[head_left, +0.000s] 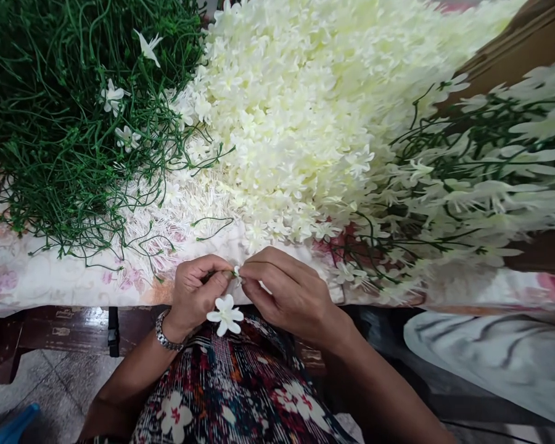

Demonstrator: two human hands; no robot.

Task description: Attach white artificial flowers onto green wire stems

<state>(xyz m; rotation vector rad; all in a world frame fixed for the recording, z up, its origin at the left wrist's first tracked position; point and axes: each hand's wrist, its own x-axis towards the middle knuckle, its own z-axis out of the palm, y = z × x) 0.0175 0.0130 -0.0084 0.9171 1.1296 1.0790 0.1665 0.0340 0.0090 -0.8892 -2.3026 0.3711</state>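
Note:
At the table's front edge, my left hand (198,287) pinches the tip of a green artificial flower stem (234,273) between thumb and forefinger. My right hand (287,293) meets it there, its fingertips closed on a small white flower piece (238,279) at the stem's end. A finished-looking white flower (226,315) with open petals hangs just below my left hand; its link to the stem is hidden by the fingers. Beyond my hands lie a heap of loose white petals (296,135) and, to the left, a pile of green plastic stems (74,123).
White stamens (157,209) lie between the two heaps. On the right, assembled white flowers (490,179) on stems rest against a cardboard box (513,49). A floral cloth (74,277) covers the table. White fabric (485,357) is at lower right, a blue object (16,422) at lower left.

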